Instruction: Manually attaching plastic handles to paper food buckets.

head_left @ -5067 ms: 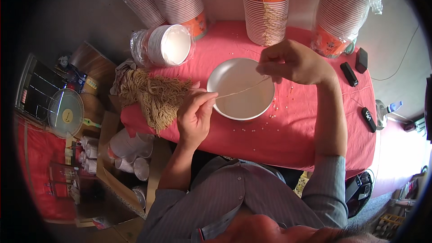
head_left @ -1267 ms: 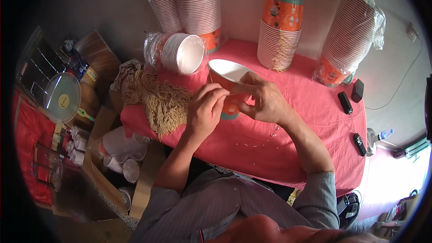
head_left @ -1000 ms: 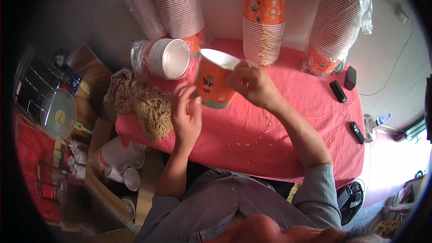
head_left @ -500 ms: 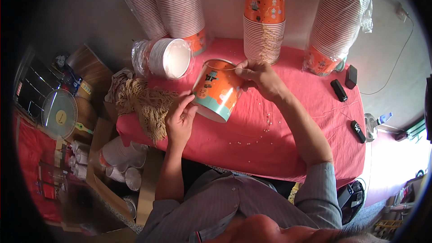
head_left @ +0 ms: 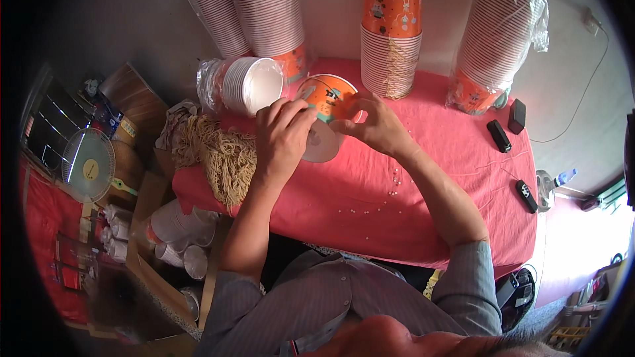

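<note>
An orange paper bucket [head_left: 331,97] with a green band and printed figures is tilted between my hands, its greyish base [head_left: 322,143] turned toward me. My left hand [head_left: 283,132] is closed on its left side, fingertips over the wall. On the right side, my right hand [head_left: 376,125] grips it with bent fingers, some hidden behind the bucket. A thin cord curves across the bucket's upper part. Beyond my left hand lies a plastic-wrapped stack of white-lined buckets [head_left: 254,84]. A bundle of beige cords [head_left: 225,162] hangs over the table's left edge.
Tall bucket stacks [head_left: 390,59] stand at the back of the red-covered table [head_left: 436,225], some wrapped in plastic. Small white beads [head_left: 395,183] are scattered in front. Black devices [head_left: 499,135] lie at the right. An open carton [head_left: 152,238] with more buckets stands lower left.
The bucket has tipped so its base now faces me. My left hand has moved up and over its left side; my right hand has shifted slightly down along the other side.
</note>
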{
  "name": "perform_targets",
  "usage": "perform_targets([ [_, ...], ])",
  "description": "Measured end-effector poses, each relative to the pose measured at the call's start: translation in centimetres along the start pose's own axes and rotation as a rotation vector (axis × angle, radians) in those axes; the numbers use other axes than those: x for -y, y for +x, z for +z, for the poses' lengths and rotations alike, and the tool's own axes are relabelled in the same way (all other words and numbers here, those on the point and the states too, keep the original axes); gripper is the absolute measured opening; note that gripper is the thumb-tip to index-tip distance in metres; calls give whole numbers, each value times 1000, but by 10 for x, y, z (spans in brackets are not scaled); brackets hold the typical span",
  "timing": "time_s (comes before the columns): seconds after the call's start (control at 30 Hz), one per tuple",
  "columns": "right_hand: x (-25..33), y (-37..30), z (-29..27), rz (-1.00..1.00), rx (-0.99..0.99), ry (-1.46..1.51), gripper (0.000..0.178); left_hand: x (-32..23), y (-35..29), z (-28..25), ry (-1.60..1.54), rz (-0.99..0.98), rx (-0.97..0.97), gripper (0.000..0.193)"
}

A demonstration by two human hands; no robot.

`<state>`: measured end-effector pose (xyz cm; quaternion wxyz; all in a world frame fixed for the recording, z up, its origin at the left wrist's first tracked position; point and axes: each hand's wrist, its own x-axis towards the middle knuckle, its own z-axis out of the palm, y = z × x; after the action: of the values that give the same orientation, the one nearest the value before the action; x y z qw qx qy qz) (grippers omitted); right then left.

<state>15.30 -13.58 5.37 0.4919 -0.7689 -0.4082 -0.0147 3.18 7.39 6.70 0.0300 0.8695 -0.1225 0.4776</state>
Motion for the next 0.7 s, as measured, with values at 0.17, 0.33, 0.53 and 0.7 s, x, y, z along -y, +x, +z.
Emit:
perform_targets([
  [0.17, -9, 6, -2, 59, 27, -7, 61, 1, 19, 10, -56, -14, 57, 23],
  [0.33, -24, 13, -17, 225, -1, 119, 67, -8, 15, -4, -244, -188, -157, 30],
  [0.53, 2, 15, -80, 388, -76, 551, 74, -23, -116, -23, -363, -425, 20, 20],
  [0.7, 30, 58, -172, 339, -461, 678, 78, -26, -180, -17, -371, -569, 100, 20],
])
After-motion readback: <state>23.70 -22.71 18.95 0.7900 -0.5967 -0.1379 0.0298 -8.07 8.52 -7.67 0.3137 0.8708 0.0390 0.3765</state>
